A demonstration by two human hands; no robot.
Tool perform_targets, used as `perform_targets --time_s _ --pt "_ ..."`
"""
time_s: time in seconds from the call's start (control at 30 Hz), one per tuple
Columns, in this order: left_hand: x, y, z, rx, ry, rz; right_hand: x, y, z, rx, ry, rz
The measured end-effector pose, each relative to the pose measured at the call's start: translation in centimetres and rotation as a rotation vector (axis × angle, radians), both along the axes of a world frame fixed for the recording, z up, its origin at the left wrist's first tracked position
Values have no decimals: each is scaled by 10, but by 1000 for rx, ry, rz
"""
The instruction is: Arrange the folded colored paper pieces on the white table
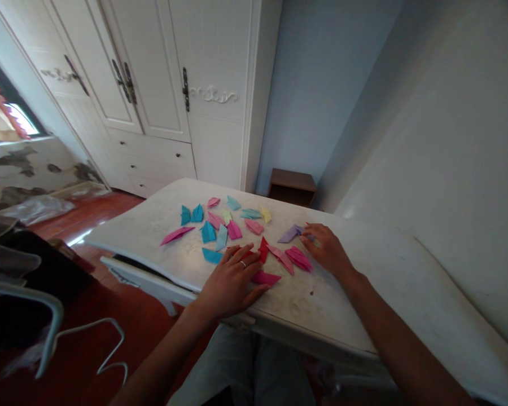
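Folded paper pieces in several colours lie on the white table. My left hand (237, 276), with a ring on one finger, rests with its fingers stretched out over a red folded paper (263, 249) and a magenta folded paper (266, 278), partly covering them. My right hand (325, 245) has its thumb and fingertips closed on the near end of a lavender folded paper (289, 234); the gripped end is partly hidden. Between my hands lie a pink folded paper (281, 258) and a bright pink folded paper (299, 258). A blue folded paper (211, 255) sits left of my left hand.
More folded papers, such as a teal one (197, 213) and a yellow one (266, 214), are spread over the far half of the table (152, 225). A white wardrobe (220, 56) and a brown box-like stand (293, 179) are behind it. A wall rises at right.
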State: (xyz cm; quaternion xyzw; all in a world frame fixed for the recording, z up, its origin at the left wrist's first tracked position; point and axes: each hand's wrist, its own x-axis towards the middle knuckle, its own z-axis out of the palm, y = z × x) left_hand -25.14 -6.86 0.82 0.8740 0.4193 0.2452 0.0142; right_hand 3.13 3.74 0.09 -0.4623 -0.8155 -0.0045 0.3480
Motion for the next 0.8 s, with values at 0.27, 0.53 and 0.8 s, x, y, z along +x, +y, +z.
perform_targets --time_s 0.27,0.53,0.8 --pt "-5 -2 -5 105 -168 46 -22 -12 -6 -118 -16 191" --pt "-47 2 -8 167 -210 376 -18 -8 -13 -128 71 141" --pt "-88 8 -3 72 101 518 -19 -7 -15 -116 89 105"
